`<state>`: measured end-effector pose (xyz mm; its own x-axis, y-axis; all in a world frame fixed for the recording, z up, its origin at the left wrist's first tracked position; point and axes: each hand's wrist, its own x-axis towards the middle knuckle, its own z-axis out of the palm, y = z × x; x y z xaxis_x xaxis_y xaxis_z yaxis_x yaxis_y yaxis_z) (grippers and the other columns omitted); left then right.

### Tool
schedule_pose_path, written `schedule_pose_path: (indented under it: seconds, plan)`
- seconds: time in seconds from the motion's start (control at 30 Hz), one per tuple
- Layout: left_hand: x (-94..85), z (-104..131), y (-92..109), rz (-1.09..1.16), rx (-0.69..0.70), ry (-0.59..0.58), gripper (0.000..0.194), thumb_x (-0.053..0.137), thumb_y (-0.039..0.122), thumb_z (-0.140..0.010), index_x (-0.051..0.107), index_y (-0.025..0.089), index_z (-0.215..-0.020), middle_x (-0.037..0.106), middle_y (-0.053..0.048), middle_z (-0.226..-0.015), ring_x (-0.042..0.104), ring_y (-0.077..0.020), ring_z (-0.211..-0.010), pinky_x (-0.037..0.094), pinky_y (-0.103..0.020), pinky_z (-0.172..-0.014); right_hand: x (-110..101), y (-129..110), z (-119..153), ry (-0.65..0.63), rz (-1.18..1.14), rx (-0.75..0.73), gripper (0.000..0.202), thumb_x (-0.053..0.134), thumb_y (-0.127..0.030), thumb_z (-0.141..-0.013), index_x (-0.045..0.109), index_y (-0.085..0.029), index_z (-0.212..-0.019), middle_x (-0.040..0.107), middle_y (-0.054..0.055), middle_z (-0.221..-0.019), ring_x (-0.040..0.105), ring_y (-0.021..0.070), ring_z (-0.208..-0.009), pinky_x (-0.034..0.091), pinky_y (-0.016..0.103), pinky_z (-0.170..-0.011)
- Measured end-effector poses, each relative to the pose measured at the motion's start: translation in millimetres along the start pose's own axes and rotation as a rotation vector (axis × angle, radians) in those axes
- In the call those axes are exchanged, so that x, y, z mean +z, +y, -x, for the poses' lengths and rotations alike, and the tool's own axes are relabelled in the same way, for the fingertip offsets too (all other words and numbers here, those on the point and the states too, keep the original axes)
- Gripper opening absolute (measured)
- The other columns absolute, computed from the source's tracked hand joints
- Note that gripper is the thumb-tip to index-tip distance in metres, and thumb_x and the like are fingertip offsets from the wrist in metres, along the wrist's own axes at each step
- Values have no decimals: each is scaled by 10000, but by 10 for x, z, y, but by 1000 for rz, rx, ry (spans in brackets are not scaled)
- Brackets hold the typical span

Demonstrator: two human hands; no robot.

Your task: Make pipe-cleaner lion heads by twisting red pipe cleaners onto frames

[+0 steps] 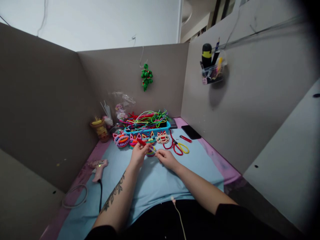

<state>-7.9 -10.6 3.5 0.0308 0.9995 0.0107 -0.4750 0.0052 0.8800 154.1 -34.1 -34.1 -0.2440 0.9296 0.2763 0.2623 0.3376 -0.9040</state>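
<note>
My left hand is closed around a slim red strip-like thing, whose exact kind I cannot make out. A pale, narrow piece runs from it to my right hand, which pinches its other end. Just behind my hands stands a row of colourful fuzzy animal-head crafts: a purple-and-orange one, a pink one, a yellow-and-teal one and a cream-and-red one. Scissors with red and yellow handles lie to the right of my right hand.
Behind the crafts, a blue basket holds many coloured pipe cleaners. At left lie a pink glue gun and its cord. A red cutter and black phone are at right. Grey panels enclose the table.
</note>
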Motion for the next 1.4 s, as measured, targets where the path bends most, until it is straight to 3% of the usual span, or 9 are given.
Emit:
schedule_pose_path:
  seconds: [0.13,0.47,0.7,0.83,0.93,1.13,1.27,1.4]
  plan:
    - [-84,-56,45,47,66,19,434,772,301,-595,589,158,-962,676,-69,-931,650,-154,-796,489,-296,-768,-32,20,16,16,-7,37,226,490,-361,-825,568,-174,-723,464,-66,-441,429,74,-389,343,172,-411]
    - [-150,-149,78,125,239,157,332,736,358,-624,617,142,-847,672,-29,-784,631,-136,-742,496,-311,-781,-25,-42,29,4,24,23,202,500,-335,-818,578,-180,-715,468,-65,-436,445,79,-394,349,180,-431]
    - [-188,-169,106,173,265,127,333,749,320,-630,610,156,-885,675,-28,-832,640,-143,-835,478,-319,-850,-29,-16,29,11,12,35,207,497,-346,-818,575,-178,-725,466,-65,-437,435,79,-394,349,177,-423]
    - [-119,-122,46,129,142,33,382,746,304,-641,606,167,-968,676,-65,-956,647,-159,-865,484,-316,-832,-33,-8,18,32,10,28,220,498,-352,-815,574,-171,-716,469,-65,-436,439,79,-404,346,176,-430]
    - [-64,-88,3,91,39,-1,386,766,284,-609,618,149,-939,684,-65,-899,653,-156,-811,491,-301,-800,-36,-9,13,32,16,18,231,497,-357,-816,567,-172,-697,471,-64,-435,440,78,-408,347,179,-440]
    - [-140,-136,69,161,153,36,341,760,285,-614,618,150,-893,671,-23,-802,649,-143,-790,475,-322,-850,-24,-17,14,18,23,13,225,496,-353,-815,571,-173,-703,467,-66,-432,435,78,-400,336,180,-435]
    - [-158,-131,106,219,142,28,317,748,241,-641,617,165,-919,673,-40,-894,642,-150,-864,474,-308,-856,-24,10,11,21,13,25,210,500,-345,-814,570,-174,-714,473,-66,-437,438,77,-398,342,178,-434]
    - [-71,-57,49,148,62,-49,413,759,210,-630,604,178,-1012,661,-81,-1032,636,-190,-930,485,-310,-826,-30,35,3,43,-1,18,216,504,-351,-814,560,-173,-704,475,-64,-436,435,75,-400,345,175,-433]
